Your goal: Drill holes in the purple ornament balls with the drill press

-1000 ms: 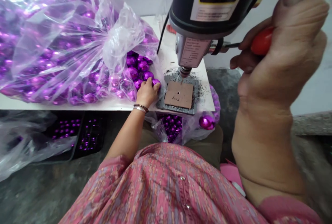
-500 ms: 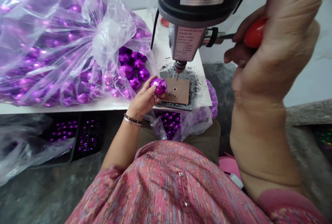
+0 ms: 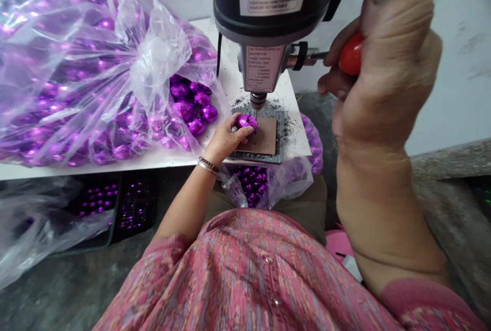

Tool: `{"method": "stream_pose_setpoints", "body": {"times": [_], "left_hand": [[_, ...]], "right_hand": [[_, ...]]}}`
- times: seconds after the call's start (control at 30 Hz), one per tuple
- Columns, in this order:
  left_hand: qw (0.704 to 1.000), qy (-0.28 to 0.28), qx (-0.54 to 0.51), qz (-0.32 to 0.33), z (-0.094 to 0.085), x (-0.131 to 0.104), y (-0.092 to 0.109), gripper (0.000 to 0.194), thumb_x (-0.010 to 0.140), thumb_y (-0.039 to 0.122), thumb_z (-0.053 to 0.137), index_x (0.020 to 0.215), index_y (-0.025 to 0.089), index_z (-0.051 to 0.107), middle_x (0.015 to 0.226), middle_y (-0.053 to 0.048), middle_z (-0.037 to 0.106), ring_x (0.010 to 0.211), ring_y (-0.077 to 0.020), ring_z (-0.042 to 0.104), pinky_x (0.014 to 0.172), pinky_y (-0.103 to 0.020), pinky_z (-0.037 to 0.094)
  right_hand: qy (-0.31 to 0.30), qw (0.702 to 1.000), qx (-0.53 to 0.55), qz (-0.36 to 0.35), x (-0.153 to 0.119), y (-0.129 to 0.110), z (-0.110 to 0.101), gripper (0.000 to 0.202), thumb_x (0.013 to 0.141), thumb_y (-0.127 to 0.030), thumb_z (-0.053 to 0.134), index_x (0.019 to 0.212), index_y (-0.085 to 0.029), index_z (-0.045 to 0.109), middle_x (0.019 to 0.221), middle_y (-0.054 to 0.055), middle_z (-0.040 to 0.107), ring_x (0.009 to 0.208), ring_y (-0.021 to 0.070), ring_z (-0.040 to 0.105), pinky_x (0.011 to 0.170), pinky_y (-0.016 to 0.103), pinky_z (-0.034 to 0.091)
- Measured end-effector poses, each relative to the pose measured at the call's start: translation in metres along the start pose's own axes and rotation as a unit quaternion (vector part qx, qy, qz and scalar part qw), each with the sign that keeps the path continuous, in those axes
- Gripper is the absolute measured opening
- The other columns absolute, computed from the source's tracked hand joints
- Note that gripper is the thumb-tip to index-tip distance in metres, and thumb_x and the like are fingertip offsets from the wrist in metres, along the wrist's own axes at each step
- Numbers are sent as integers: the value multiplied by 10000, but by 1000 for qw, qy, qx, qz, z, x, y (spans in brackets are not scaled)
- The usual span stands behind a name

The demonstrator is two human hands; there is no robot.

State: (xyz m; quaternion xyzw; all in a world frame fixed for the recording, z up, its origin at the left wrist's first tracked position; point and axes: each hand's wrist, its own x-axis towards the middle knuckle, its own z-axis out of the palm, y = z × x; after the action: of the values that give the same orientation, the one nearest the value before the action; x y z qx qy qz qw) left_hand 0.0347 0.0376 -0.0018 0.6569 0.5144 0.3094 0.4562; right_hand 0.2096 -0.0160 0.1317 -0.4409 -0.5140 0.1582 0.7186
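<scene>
Between the thumb and fingers of my left hand [image 3: 227, 138] is a shiny purple faceted ball [image 3: 246, 123]. The ball sits by the thin bit [image 3: 257, 114] of a bench drill press [image 3: 263, 67], above a brown board [image 3: 266, 136] with a small hole. Whether bit and ball touch, I cannot tell. My right hand [image 3: 387, 60], raised on the right, is closed around the red knob [image 3: 351, 54] of the drill's lever. Under the board lies a grey metal base [image 3: 281, 129] strewn with dark shavings.
A big tied clear plastic bag [image 3: 95, 80] of purple balls fills the table's left, with several loose balls [image 3: 186, 109] beside its knot. Another bag [image 3: 251, 182] of purple balls hangs below the table's [image 3: 76, 171] front edge. Dark crates [image 3: 134, 203] with purple pieces stand lower left.
My left hand has moved right and brought the purple ball from the board's left edge to beside the drill bit. My right hand keeps its hold on the red knob. The view has shifted slightly.
</scene>
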Motion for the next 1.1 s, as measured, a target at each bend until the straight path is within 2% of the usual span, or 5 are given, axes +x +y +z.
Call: {"method": "stream_pose_setpoints", "body": {"times": [0.13,0.37,0.67,0.83,1.1], "left_hand": [[996,-9,83,18,2,1,7,499,805,333,706,1267,153,646,978,-32,715,758,-127,610,718,-242,479],[974,-16,218,66,11,3,15,574,740,257,778,1282,122,645,1219,-119,699,1025,-215,641,915,-311,491],[987,-36,141,62,13,7,4,618,738,261,778,1328,171,616,1141,-43,739,971,-178,658,876,-272,498],[989,-51,125,62,14,5,-2,512,751,284,769,1241,177,666,964,-1,743,856,-165,652,790,-258,483],[986,-1,142,85,12,-6,-4,460,776,238,778,1220,163,680,1072,-60,720,957,-184,646,887,-299,511]], "right_hand": [[-19,999,-8,29,-2,-6,0,302,957,-331,441,809,-96,560,635,-23,464,625,-15,542,434,71,266],[-22,999,-43,25,-2,-5,-3,311,953,-363,431,824,-108,557,636,-34,458,650,-14,566,695,115,552],[-51,993,-106,24,-20,1,-12,324,930,-317,442,688,-102,421,665,-27,419,589,-49,424,576,108,321],[-59,994,-93,18,-34,14,-17,266,904,-332,470,737,-126,460,647,-28,451,595,-10,428,572,160,329],[-55,991,-117,-21,-37,25,-19,297,944,-331,415,800,-93,515,698,-21,475,643,-22,445,640,131,359]]}}
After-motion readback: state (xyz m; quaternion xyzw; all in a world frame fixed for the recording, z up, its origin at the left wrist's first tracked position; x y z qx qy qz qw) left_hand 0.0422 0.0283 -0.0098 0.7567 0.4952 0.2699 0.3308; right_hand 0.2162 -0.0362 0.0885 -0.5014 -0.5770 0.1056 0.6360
